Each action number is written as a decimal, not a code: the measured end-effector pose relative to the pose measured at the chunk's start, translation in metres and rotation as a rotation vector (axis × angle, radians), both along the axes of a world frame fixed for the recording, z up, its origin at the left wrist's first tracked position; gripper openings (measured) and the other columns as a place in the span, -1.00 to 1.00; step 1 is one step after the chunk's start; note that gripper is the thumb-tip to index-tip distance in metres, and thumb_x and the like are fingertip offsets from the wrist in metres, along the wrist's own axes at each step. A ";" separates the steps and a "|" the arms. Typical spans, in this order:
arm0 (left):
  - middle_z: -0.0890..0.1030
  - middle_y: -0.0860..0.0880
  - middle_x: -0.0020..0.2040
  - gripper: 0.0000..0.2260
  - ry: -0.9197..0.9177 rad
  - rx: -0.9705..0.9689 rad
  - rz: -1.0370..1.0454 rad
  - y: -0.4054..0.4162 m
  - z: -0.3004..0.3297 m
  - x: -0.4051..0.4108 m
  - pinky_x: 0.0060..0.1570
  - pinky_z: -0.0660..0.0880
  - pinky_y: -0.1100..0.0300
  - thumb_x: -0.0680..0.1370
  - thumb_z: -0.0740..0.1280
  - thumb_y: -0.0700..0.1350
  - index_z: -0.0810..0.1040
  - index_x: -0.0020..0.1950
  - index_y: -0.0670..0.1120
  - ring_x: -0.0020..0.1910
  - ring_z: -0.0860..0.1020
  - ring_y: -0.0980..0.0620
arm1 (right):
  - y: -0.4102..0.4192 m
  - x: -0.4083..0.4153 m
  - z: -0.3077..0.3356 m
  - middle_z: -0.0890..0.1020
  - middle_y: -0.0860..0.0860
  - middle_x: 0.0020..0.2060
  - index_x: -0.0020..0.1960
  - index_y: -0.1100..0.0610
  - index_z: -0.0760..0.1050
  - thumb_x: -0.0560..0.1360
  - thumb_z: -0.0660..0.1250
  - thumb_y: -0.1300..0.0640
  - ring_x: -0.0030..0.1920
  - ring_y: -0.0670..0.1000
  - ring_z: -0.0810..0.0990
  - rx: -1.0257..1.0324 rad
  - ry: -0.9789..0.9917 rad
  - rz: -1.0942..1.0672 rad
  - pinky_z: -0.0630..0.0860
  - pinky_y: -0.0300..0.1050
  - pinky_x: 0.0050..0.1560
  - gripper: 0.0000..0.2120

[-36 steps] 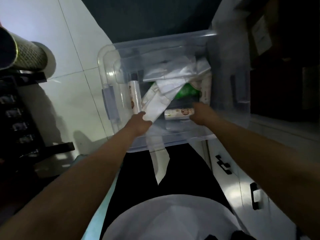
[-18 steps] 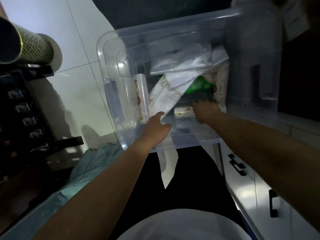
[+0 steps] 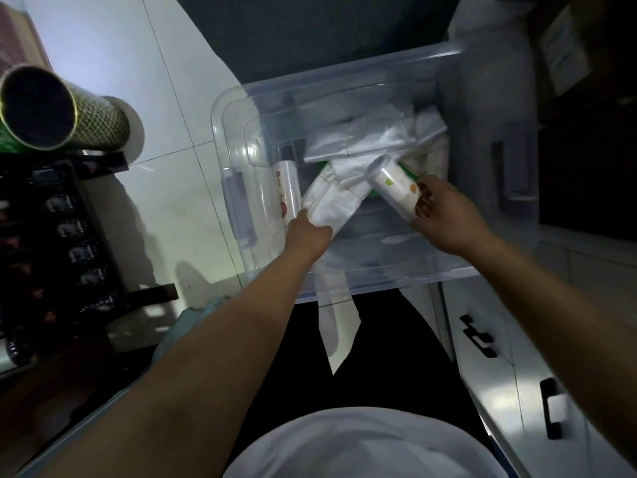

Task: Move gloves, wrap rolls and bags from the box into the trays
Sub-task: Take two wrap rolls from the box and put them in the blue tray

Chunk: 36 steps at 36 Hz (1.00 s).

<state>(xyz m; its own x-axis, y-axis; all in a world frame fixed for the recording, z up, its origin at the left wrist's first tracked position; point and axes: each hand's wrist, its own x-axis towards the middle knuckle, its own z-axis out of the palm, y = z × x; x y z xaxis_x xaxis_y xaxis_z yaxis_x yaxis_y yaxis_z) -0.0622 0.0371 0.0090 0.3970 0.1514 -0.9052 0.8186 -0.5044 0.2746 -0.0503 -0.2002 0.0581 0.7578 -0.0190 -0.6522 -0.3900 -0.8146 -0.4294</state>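
Inside the clear box (image 3: 344, 270), the right hand (image 3: 444, 219) is gripping a light, stiff, slick wrap roll (image 3: 393, 186) at its end; the left hand (image 3: 306, 236) is clutching a limp bag (image 3: 331, 205).

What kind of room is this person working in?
Probably a home kitchen or utility room: white cabinet doors with black handles, a pale tiled floor, and a clear storage box of wrap rolls and bags.

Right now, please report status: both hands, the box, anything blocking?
Right hand grips wrap roll, raised. Left hand grips white bag. Second roll lies in clear box. Loose bags piled behind.
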 end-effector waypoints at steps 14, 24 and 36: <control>0.36 -0.15 0.36 -0.18 0.234 0.250 0.411 -0.003 -0.099 0.025 0.28 0.44 -0.13 0.26 0.42 -0.06 0.23 0.49 -0.13 0.26 0.43 -0.21 | 0.012 -0.015 0.002 0.62 0.09 0.10 0.34 0.09 0.47 0.35 0.53 0.25 0.04 0.06 0.62 0.394 -0.001 -0.662 0.56 -0.01 0.10 -0.42; 0.38 -0.21 0.37 -0.32 0.114 0.242 0.314 -0.006 -0.069 0.028 0.21 0.43 -0.05 0.56 0.31 -0.16 -0.04 0.53 -0.17 0.30 0.44 -0.20 | 0.002 -0.013 -0.006 0.64 0.08 0.08 0.32 0.09 0.51 0.37 0.53 0.20 0.03 0.06 0.64 0.407 0.047 -0.642 0.60 0.07 0.09 -0.47; 0.57 -0.20 0.21 -0.49 0.097 0.062 0.396 -0.001 -0.059 0.038 0.12 0.56 -0.12 0.42 0.51 -0.26 0.43 0.32 -0.24 0.16 0.58 -0.22 | -0.004 -0.014 0.001 0.62 0.05 0.03 0.31 0.12 0.48 0.38 0.51 0.25 0.00 0.04 0.63 0.441 0.030 -0.672 0.59 0.03 0.04 -0.48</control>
